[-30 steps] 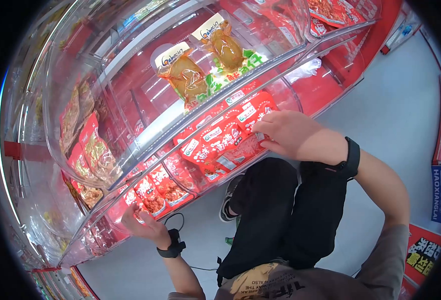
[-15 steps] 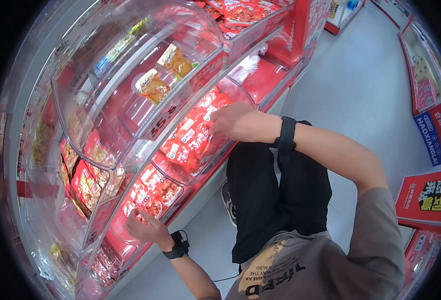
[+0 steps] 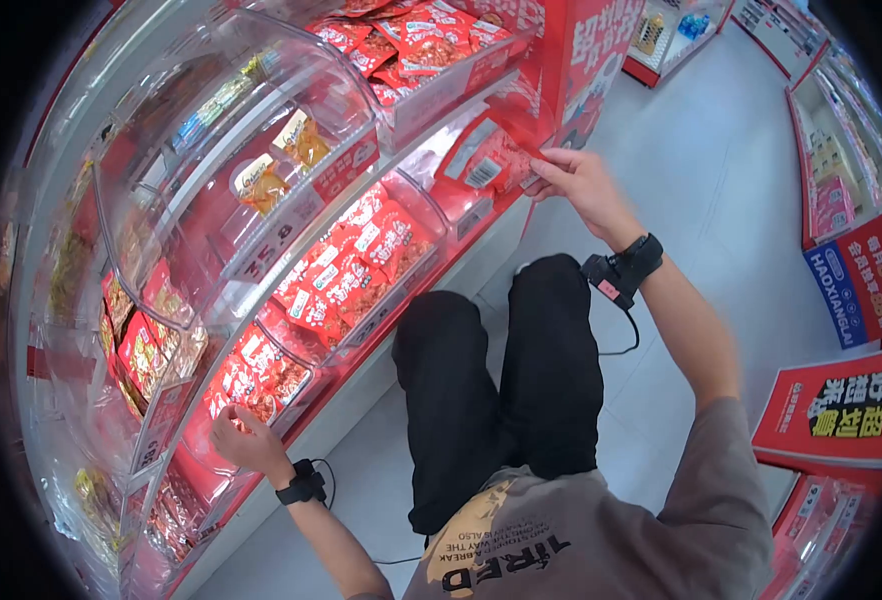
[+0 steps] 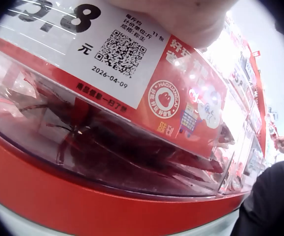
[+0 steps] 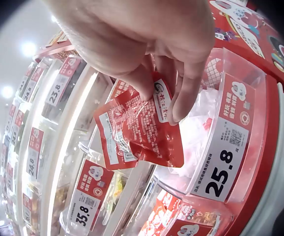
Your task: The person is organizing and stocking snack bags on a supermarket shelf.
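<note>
My right hand [image 3: 583, 195] pinches a red snack packet [image 3: 489, 158] by one end, thumb against fingers. In the right wrist view that packet [image 5: 144, 130], its printed back showing, hangs in front of a clear bin holding crumpled white plastic [image 5: 197, 129]. My left hand [image 3: 251, 443] is at the front edge of a bin of red packets [image 3: 251, 378], fingers loosely bent with nothing seen in them. In the left wrist view, part of the left hand [image 4: 191, 19] overlaps the top of a price label [image 4: 107, 59]; its fingers are hidden there.
Between the hands is a bin of several red snack packets [image 3: 346, 270]. Clear curved bins rise in tiers behind, with brown vacuum packs [image 3: 263, 185] and more red packets [image 3: 431, 45]. A red promotional box [image 3: 831, 408] stands at the right.
My right hand has moved right from the middle bin with a red packet, now held up over the end bin. The left hand stays by its bin's edge; the head view has shifted.
</note>
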`<state>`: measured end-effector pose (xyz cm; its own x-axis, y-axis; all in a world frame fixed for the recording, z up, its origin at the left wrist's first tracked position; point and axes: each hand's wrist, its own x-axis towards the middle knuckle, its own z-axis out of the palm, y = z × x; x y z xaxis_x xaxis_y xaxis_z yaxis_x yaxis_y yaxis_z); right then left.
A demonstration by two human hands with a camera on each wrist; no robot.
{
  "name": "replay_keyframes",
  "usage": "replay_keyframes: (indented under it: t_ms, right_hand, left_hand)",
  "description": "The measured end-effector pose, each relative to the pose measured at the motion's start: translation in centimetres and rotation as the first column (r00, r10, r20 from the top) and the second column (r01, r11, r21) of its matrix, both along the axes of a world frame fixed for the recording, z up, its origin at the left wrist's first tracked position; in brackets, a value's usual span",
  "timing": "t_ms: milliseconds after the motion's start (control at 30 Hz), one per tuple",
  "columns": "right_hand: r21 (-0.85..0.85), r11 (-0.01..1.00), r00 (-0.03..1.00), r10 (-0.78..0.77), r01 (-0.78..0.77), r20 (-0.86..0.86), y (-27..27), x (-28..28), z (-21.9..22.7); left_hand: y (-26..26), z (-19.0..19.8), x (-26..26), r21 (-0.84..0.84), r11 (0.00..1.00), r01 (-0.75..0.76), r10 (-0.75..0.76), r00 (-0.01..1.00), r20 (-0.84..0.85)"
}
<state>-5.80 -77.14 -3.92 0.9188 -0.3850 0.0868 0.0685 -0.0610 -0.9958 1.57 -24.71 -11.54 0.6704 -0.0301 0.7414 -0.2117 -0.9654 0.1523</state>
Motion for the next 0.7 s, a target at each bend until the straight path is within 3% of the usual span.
replay_keyframes:
  t_ms: [100, 200, 367, 467, 567, 633, 700]
  right_hand:
    - [-0.087, 0.996, 0.997, 0.012, -0.005, 0.082, -1.4, 2.5, -1.0]
    - [-0.411, 0.911, 0.98, 0.05, 0.035, 0.193, -3.4, 5.7, -2.5]
    - [-0.635, 0.772, 0.992, 0.085, -0.009, 0.089, -4.0, 8.0, -4.4]
    - [-0.851, 0.52, 0.987, 0.162, -0.07, 0.017, -3.6, 8.5, -4.2]
    - [-0.968, 0.216, 0.962, 0.209, 0.131, 0.177, -1.2, 8.1, -2.1]
    - [-0.898, 0.431, 0.928, 0.363, -0.085, 0.086, 2.7, 7.1, -0.4]
    - [-0.896, 0.404, 0.813, 0.575, -0.186, 0.09, 7.3, 7.2, 0.2]
  left_hand:
    - [-0.5, 0.1, -0.4, -0.002, 1.0, 0.008, -0.008, 1.0, -0.021]
    - [-0.8, 0.3, -0.3, -0.025, 1.0, 0.018, -0.019, 0.999, -0.046]
    - [-0.8, 0.3, -0.2, -0.014, 1.0, 0.02, -0.021, 0.998, -0.066]
    - [-1.2, 0.9, -0.4, -0.048, 0.999, 0.006, -0.009, 0.998, -0.069]
    - [-0.7, 0.4, -0.2, -0.074, 0.997, 0.024, -0.027, 0.999, -0.038]
    - [-0.9, 0.5, -0.3, -0.048, 0.999, 0.012, -0.012, 1.0, -0.007]
    - [-0.5, 0.2, -0.6, -0.058, 0.998, -0.01, 0.007, 0.999, -0.044]
